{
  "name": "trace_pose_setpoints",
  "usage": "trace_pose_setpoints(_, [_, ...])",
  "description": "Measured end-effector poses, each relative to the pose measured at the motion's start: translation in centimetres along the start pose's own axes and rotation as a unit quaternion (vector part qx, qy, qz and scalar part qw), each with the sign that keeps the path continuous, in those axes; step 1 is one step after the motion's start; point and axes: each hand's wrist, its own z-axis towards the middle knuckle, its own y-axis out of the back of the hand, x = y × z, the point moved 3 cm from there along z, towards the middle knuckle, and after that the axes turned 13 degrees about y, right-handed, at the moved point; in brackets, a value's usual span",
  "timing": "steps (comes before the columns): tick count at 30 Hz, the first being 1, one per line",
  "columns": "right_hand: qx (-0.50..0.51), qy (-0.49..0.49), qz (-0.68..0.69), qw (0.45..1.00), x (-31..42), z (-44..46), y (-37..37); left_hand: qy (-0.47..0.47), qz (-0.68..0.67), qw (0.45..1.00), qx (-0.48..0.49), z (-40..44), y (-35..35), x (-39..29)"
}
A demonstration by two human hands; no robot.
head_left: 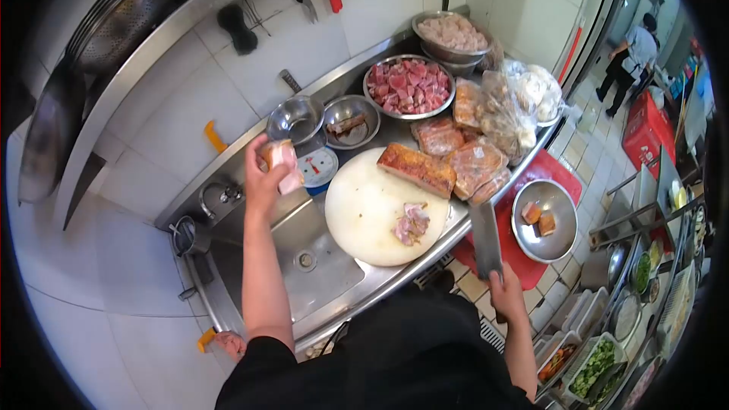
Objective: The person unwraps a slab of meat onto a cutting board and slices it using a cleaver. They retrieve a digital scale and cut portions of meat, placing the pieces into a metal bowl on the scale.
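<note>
My left hand [262, 175] grips a chunk of pork belly [285, 167], raised beside the dial scale [317, 167] and a small steel bowl [296, 119]. In my right hand [506, 294] is a cleaver [486, 239], its broad blade pointing away from me, off the right side of the round white cutting board [353, 212]. A long browned slab of pork belly [418, 170] lies across the board's far right part. Nearer to me on the board is a small heap of meat trimmings [411, 224]. To the cleaver's right, a steel bowl [562, 239] contains several browned pork pieces.
Bagged meat [477, 167] crowds the counter right of the board. Behind stand a bowl of cubed red meat [408, 86] and a bowl of pale meat [454, 33]. A sink [319, 281] lies left of the board. Another person [634, 57] stands far right, near a red box [649, 129].
</note>
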Motion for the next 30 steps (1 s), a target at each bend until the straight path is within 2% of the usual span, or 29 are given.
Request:
trace_pose_setpoints(1, [-0.004, -0.030, -0.040, 0.999, -1.5, -1.7, 1.1, -0.086, 0.141, 0.983, -0.080, 3.1, 0.8, 0.1])
trace_pose_setpoints(2, [-0.009, -0.060, -0.080, 0.995, -2.6, -3.3, 2.1, -0.092, 0.132, 0.984, -0.081, 5.9, 0.8, -0.5])
trace_pose_setpoints(4, [-0.033, -0.112, -0.100, 0.988, -3.1, -6.4, 3.5, -0.116, 0.336, 0.921, -0.160, 10.5, 0.2, -1.9])
trace_pose_setpoints(5, [-0.039, -0.136, -0.146, 0.979, -4.4, -8.2, 3.5, -0.121, 0.329, 0.923, -0.160, 12.5, -0.3, -2.5])
trace_pose_setpoints(6, [-0.044, -0.162, -0.190, 0.967, -5.9, -10.5, 3.5, -0.053, 0.401, 0.908, -0.106, 14.4, -1.1, -2.5])
trace_pose_setpoints(8, [-0.075, -0.175, -0.180, 0.965, -7.7, -14.7, 2.8, 0.051, 0.517, 0.855, 0.002, 17.6, -2.4, -2.0])
trace_pose_setpoints(9, [-0.091, -0.192, -0.178, 0.961, -8.9, -17.0, 2.1, 0.048, 0.514, 0.856, 0.005, 18.7, -2.7, -1.4])
trace_pose_setpoints(12, [-0.130, -0.256, -0.154, 0.946, -12.9, -24.5, -1.1, 0.063, 0.616, 0.781, 0.080, 20.6, -4.2, 1.2])
trace_pose_setpoints(13, [-0.146, -0.291, -0.251, 0.912, -15.6, -27.7, -3.2, 0.061, 0.614, 0.782, 0.087, 21.0, -4.5, 1.6])
trace_pose_setpoints(14, [-0.147, -0.295, -0.103, 0.939, -18.7, -30.9, -4.4, 0.048, 0.627, 0.772, 0.090, 21.3, -4.6, 2.3])
trace_pose_setpoints(15, [-0.140, -0.325, -0.059, 0.934, -20.0, -32.8, -5.7, 0.037, 0.640, 0.762, 0.093, 21.3, -4.8, 2.9])
trace_pose_setpoints(19, [-0.087, -0.439, -0.052, 0.893, -22.2, -36.6, -10.6, 0.037, 0.613, 0.782, 0.102, 21.0, -4.6, 4.2])
trace_pose_setpoints(24, [-0.069, -0.473, -0.020, 0.878, -24.5, -36.3, -13.1, 0.020, 0.609, 0.787, 0.099, 21.0, -3.8, 4.7])
trace_pose_setpoints(30, [-0.065, -0.482, 0.013, 0.874, -26.7, -37.1, -14.3, 0.008, 0.559, 0.821, 0.114, 21.3, -3.2, 4.6])
